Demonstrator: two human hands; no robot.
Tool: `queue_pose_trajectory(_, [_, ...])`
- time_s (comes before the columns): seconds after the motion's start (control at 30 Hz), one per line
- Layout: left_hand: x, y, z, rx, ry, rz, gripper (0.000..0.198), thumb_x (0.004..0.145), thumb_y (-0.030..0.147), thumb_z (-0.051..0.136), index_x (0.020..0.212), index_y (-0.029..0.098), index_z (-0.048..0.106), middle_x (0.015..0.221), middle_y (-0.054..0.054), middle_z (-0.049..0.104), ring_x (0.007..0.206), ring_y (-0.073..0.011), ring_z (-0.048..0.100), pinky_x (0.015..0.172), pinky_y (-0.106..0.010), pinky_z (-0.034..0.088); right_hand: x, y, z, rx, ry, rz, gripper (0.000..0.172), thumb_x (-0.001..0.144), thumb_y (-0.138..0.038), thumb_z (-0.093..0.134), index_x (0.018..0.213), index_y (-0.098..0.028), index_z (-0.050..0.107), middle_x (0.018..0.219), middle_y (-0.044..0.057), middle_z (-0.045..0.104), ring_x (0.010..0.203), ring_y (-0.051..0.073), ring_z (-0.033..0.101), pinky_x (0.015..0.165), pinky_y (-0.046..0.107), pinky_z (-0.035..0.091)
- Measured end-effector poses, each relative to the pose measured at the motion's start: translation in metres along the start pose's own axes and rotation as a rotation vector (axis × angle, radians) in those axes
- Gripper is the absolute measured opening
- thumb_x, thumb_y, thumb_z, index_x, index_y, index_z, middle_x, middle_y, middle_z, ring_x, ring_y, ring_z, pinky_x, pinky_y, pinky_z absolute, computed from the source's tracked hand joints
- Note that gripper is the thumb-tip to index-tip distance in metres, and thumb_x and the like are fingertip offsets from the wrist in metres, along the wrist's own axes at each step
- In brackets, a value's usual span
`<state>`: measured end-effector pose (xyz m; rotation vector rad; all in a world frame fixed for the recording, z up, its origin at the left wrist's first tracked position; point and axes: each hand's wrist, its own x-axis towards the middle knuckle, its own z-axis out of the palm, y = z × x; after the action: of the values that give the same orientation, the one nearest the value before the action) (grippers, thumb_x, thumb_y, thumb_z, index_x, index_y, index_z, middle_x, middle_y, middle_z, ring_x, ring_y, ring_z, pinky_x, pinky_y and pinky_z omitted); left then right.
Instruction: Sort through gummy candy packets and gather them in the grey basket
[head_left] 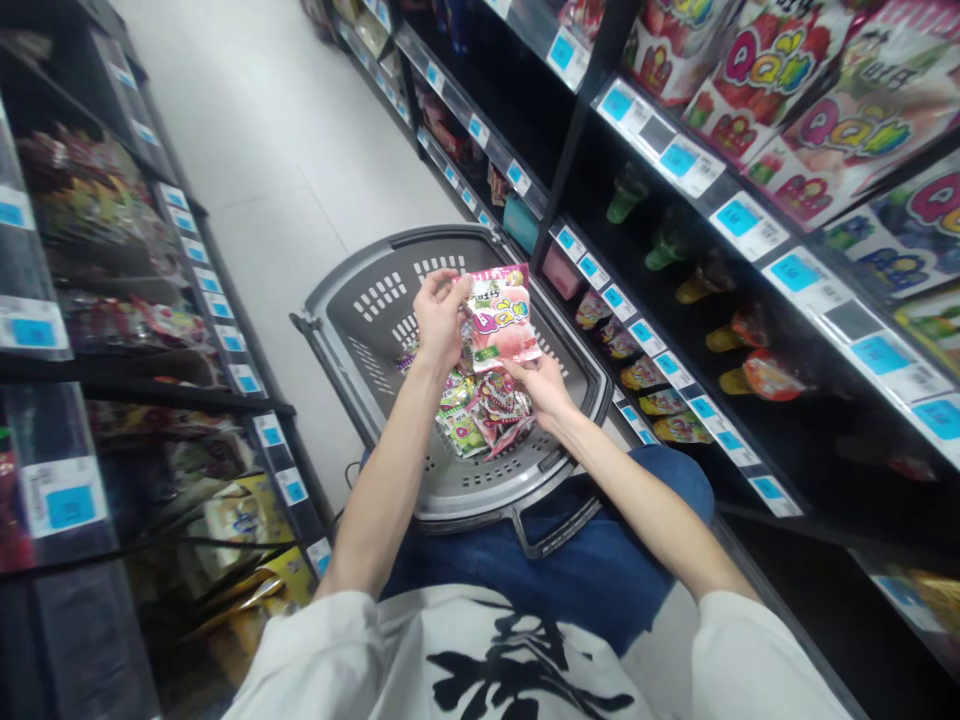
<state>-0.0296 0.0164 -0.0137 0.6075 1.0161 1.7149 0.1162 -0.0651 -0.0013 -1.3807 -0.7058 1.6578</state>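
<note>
Between shelves (187,394), fingers (453,297) hold a pink packet (504,320).

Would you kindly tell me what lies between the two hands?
The head view shows a pink packet between left hand and right hand, held by both.

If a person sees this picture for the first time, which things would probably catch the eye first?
Probably the pink packet with "QQ" lettering, held between the left hand and right hand over the grey basket. Next, perhaps the other colourful packets lying inside that basket. The large bags with similar lettering, at the picture's upper right, also stand out.
</note>
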Motion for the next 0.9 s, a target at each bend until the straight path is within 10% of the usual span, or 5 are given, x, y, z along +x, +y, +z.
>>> queue_pose_trajectory(0.9, [0.0081,-0.0039,-0.0051,-0.102,0.103,0.007,0.065,0.049,0.049,0.097,0.093,0.021,0.059,0.083,0.0,0.062,0.073,-0.0124,0.062,0.069,-0.028,0.054,0.0001,0.0026,0.0068,-0.067,-0.061,-0.026,0.047,0.051,-0.036,0.086,0.086,-0.014,0.064,0.07,-0.004,0.062,0.053,0.004,0.042,0.052,0.02,0.033])
